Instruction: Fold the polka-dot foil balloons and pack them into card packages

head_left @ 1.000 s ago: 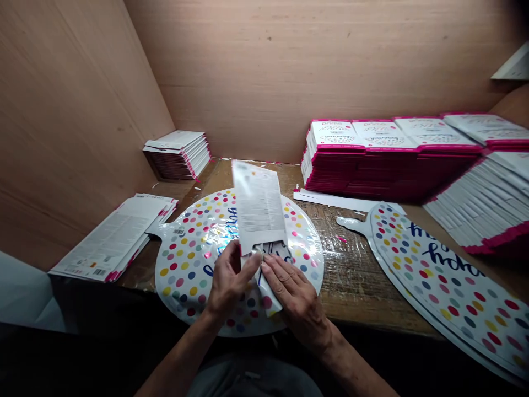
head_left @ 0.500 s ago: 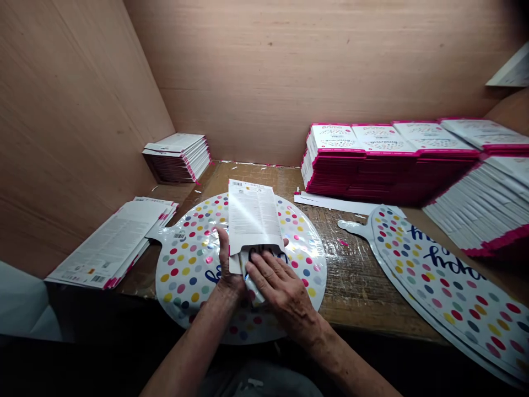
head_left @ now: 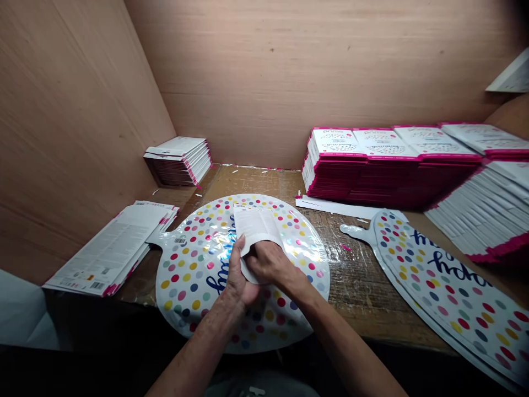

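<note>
centrally, i keep the left grip closed on the lower left edge of a white packet, thumb along its face. the right grip has its fingers inside the packet's open mouth; i cannot tell how far they are closed or whether they hold anything. the packet lies above a dotted foil balloon, spread flat on the bench, neck to the left. beside that neck rest overlapping printed sleeves; behind them stands a small stack. to the right, further dotted balloons overlap. beyond them, pink-edged packs stand in a row, a white strip before them.
</note>
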`<action>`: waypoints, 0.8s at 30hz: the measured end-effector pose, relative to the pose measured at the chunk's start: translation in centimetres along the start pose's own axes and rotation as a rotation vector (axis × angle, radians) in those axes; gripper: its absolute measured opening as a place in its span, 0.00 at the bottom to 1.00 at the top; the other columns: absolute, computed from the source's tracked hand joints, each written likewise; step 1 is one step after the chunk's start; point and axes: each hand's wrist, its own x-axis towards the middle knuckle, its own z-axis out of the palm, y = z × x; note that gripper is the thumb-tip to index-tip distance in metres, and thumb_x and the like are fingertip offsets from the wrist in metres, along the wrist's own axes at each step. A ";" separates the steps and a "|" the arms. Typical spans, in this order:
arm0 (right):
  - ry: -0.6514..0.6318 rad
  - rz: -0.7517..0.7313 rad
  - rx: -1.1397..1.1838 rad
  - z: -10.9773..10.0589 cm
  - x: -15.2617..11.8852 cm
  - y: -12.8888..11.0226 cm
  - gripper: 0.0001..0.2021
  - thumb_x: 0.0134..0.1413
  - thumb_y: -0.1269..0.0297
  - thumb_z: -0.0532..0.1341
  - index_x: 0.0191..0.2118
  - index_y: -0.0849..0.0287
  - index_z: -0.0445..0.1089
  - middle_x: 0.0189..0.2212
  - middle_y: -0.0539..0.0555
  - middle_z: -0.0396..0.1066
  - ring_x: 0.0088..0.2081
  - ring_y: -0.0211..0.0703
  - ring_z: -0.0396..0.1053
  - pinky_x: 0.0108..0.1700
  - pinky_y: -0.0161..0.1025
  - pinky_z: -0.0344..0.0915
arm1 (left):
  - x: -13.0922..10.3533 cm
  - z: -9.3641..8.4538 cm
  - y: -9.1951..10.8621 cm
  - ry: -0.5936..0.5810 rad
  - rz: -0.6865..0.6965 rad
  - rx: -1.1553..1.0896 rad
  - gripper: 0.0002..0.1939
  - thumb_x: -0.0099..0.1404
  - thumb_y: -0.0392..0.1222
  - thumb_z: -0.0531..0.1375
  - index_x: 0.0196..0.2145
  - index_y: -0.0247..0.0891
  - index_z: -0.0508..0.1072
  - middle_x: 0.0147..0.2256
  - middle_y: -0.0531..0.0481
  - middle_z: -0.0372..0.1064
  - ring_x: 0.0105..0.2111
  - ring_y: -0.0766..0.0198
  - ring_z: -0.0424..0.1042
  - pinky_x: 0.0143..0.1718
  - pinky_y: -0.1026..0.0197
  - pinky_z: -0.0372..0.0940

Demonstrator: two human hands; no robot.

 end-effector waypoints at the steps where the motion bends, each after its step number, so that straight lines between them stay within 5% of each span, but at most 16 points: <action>1: -0.005 -0.039 -0.023 -0.3 -0.7 -0.3 0.14 0.62 0.66 0.56 0.49 0.65 0.70 0.44 0.62 0.73 0.45 0.51 0.70 0.47 0.47 0.70 | 0.1 -0.1 0.6 0.010 0.014 -0.006 0.26 0.58 0.55 0.60 0.49 0.35 0.73 0.41 0.42 0.78 0.44 0.50 0.76 0.48 0.51 0.71; 4: 0.045 -0.170 -0.157 -0.5 -3.1 -1.1 0.23 0.60 0.72 0.52 0.59 0.76 0.60 0.57 0.73 0.63 0.59 0.60 0.60 0.58 0.54 0.62 | -0.1 -0.6 1.3 0.041 0.031 -0.027 0.23 0.59 0.52 0.60 0.48 0.35 0.74 0.41 0.43 0.78 0.43 0.51 0.76 0.48 0.52 0.71; 11: -0.133 -0.134 -0.301 0.0 -2.7 -0.4 0.15 0.60 0.74 0.52 0.49 0.70 0.69 0.43 0.68 0.72 0.45 0.57 0.69 0.49 0.57 0.69 | -1.2 -1.6 0.1 0.070 -0.134 0.251 0.17 0.60 0.51 0.62 0.43 0.38 0.76 0.33 0.44 0.78 0.34 0.55 0.76 0.36 0.55 0.71; 14: 0.053 -0.164 -0.259 0.0 -4.4 0.1 0.16 0.63 0.73 0.51 0.52 0.71 0.68 0.50 0.70 0.70 0.53 0.56 0.68 0.56 0.55 0.67 | -1.1 -3.0 2.2 0.053 -0.135 0.592 0.23 0.58 0.63 0.61 0.33 0.39 0.77 0.24 0.46 0.74 0.25 0.55 0.73 0.27 0.56 0.67; 16: 0.159 -0.225 -0.228 0.1 -6.6 0.5 0.15 0.62 0.75 0.52 0.52 0.71 0.69 0.52 0.68 0.70 0.56 0.55 0.67 0.58 0.53 0.65 | -1.2 -3.9 4.2 0.107 -0.091 1.032 0.27 0.55 0.68 0.60 0.20 0.39 0.74 0.16 0.46 0.68 0.21 0.55 0.69 0.25 0.56 0.64; 18: 0.181 -0.258 -0.199 0.0 -8.9 1.2 0.16 0.61 0.77 0.54 0.51 0.70 0.70 0.52 0.67 0.72 0.56 0.54 0.67 0.58 0.52 0.66 | -1.1 -4.4 5.9 0.278 0.161 1.500 0.29 0.52 0.68 0.61 0.12 0.41 0.67 0.12 0.47 0.62 0.21 0.53 0.69 0.28 0.55 0.64; 20: 0.148 -0.276 -0.167 -0.4 -10.6 1.9 0.16 0.61 0.76 0.55 0.53 0.68 0.70 0.52 0.66 0.72 0.57 0.54 0.67 0.58 0.52 0.67 | -0.6 -4.4 6.3 0.384 0.596 1.736 0.24 0.55 0.63 0.62 0.15 0.41 0.69 0.17 0.46 0.66 0.29 0.49 0.73 0.36 0.53 0.66; 22: 0.138 -0.306 -0.128 -1.2 -11.6 2.4 0.14 0.62 0.74 0.55 0.52 0.66 0.70 0.51 0.64 0.73 0.56 0.52 0.68 0.56 0.50 0.68 | 0.2 -4.2 5.5 0.191 0.888 1.765 0.16 0.61 0.57 0.59 0.31 0.43 0.77 0.32 0.44 0.76 0.44 0.46 0.73 0.48 0.50 0.65; 24: 0.168 -0.295 -0.099 -2.3 -11.9 2.8 0.12 0.64 0.72 0.55 0.48 0.62 0.72 0.46 0.60 0.76 0.50 0.47 0.72 0.53 0.46 0.69 | 1.2 -4.1 3.8 -0.184 0.914 1.778 0.19 0.65 0.52 0.55 0.48 0.43 0.75 0.50 0.42 0.74 0.57 0.46 0.65 0.58 0.47 0.58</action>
